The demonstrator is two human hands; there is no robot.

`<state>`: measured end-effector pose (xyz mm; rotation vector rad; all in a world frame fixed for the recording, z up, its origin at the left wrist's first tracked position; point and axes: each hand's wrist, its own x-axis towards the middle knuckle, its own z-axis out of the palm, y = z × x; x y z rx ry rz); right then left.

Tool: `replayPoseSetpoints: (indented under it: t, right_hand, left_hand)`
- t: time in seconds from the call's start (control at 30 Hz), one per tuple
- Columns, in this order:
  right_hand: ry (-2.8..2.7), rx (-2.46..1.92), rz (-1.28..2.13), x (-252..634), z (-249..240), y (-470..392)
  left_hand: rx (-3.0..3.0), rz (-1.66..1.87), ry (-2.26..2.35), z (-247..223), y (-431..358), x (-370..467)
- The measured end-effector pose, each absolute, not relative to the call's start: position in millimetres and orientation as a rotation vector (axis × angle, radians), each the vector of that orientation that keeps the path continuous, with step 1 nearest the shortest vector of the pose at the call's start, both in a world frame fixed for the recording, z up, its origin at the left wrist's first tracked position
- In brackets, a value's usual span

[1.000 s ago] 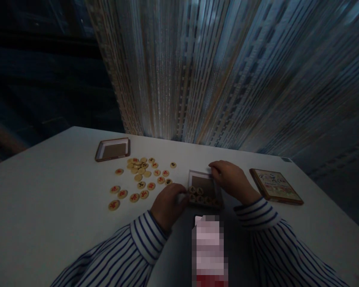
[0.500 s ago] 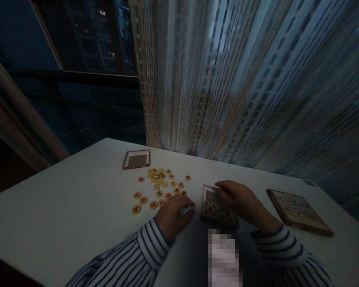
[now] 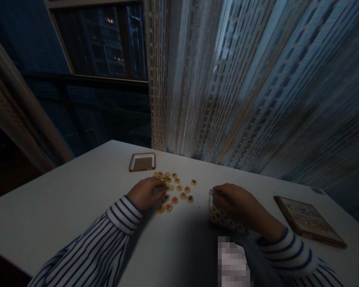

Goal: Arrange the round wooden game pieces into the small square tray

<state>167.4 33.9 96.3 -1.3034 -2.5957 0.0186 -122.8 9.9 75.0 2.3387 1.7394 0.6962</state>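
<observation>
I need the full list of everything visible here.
Loose pieces: over a dozen, yellowish with red or black marks, centre
Open box: one, pale, right of these, more inside
Shallow tray: one, brown, far left
Printed box: one, brown, right
Small rectangle: one, greyish, far right corner
Table: one, white, below
String curtain: one, bluish, behind
Side curtain: one, brownish, far left
Window: one, dark, behind left
Pixelated object: one, pinkish, bottom
Sleeves: two, white, striped, bottom
Left hand: one, at loose pieces
Right hand: one, at open box
</observation>
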Motion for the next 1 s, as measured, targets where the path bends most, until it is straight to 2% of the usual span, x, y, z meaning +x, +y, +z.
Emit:
replayPoseSetpoints:
  t: [0.4,1.0]
  right_hand:
    - [-2.7,-1.212,-0.076,143.8,95.7,40.3]
    - [-2.835,-1.135,-0.008,94.4,85.5,53.7]
  left_hand:
    - [2.371,0.552,1.764,52.5,23.0,-135.7]
    - [2.534,0.414,1.725,39.9,28.8,-132.7]
